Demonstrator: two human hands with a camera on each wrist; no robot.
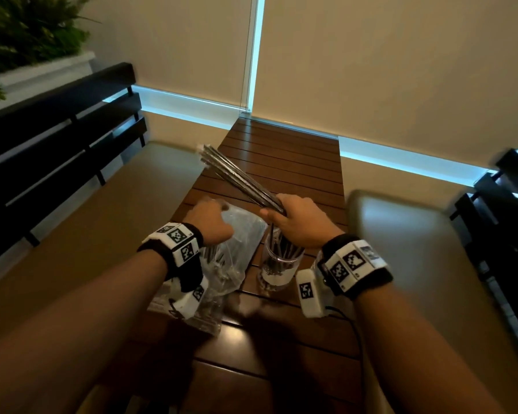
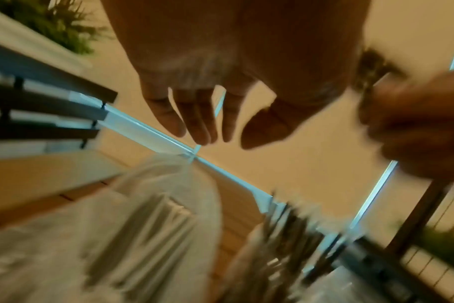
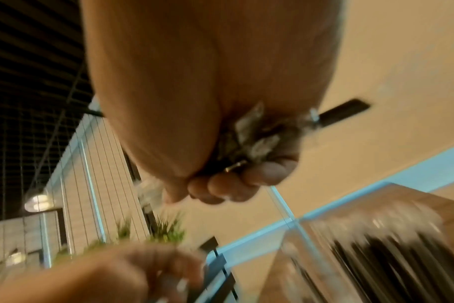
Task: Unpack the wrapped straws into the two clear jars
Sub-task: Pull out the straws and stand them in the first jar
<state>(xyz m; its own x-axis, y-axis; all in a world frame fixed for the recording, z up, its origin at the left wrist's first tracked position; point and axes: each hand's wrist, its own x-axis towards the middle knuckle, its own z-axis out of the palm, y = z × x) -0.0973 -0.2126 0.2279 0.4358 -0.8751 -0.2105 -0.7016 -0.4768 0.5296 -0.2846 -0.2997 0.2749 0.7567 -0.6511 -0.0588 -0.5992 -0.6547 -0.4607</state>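
My right hand grips a bundle of dark wrapped straws by its near end; the bundle slants up and to the left over the table. In the right wrist view the fingers curl round the straw ends. Right below that hand stands a clear jar with several straws in it. My left hand hovers over a clear plastic bag that holds more straws. Its fingers hang relaxed and hold nothing. I see only one jar.
The slatted wooden table is narrow and runs away from me to the wall. Cushioned benches with dark slatted backs flank it on the left and right. A planter with greenery sits at the far left.
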